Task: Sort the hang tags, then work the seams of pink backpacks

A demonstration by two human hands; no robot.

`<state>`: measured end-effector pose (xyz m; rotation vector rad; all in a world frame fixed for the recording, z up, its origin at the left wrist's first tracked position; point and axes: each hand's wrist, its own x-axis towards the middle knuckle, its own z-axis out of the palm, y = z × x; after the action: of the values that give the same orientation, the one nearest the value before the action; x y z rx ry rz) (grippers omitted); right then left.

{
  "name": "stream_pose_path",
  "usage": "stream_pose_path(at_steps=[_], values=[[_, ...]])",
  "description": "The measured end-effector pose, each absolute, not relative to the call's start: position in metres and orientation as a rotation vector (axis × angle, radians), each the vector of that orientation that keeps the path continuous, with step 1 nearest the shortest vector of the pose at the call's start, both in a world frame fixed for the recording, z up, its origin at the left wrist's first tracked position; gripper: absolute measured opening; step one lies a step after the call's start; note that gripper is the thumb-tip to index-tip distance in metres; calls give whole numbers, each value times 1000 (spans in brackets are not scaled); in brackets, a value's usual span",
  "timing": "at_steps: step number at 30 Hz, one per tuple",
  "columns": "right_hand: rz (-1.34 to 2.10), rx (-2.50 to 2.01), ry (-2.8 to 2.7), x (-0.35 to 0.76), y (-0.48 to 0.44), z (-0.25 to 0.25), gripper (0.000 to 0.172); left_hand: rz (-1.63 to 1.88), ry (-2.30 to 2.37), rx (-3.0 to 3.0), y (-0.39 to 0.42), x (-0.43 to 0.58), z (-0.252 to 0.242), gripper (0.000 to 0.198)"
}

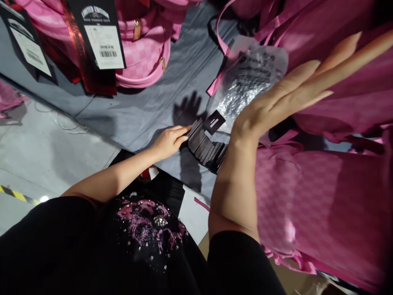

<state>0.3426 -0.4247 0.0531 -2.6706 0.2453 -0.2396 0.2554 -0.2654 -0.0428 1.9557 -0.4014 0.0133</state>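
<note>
Left hand (170,142) at the upper-left end of the curved row of black tags (202,145), with fingertips touching this end. Pinching the outer tags or only leaning on them: not possible to judge from this view. Right hand (291,88) grasping nothing, fingers stretched out long and pointing to the upper right, seemingly lifted above the clear plastic bag (245,78) and the upper pink backpack (325,20).

Most important relation: the row on the grey cloth (147,102), directly to the right of the left fingertips, with its long axis bending from there down and rightward to the right forearm (235,188). Tags packed closely side by side, narrow edges upward, a little leaning. Forearm in front of the lower-right end in this view, perhaps hiding a small part of it. Left hand clearly the nearer one, already in contact; right fingers well apart, turned away from the row.

Single black tag (214,122) lying flat, printed face up, just beside the row on the side of the plastic bag; contact with the row hard to tell. No band visible around the row, so probably easy to spread or topple under a sideways push.
</note>
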Motion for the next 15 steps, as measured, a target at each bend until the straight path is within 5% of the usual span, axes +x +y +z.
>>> stream_pose_path(at_steps=[3,10,15], values=[[-178,-2733,276,338,-407,27,70,-28,-310,1974,-271,256,-40,31],[-586,-2775,141,330,-404,12,70,-96,-186,1961,-278,255,-38,56],[-269,-2830,35,331,-404,18,70,-120,-204,1979,-278,252,-38,63]])
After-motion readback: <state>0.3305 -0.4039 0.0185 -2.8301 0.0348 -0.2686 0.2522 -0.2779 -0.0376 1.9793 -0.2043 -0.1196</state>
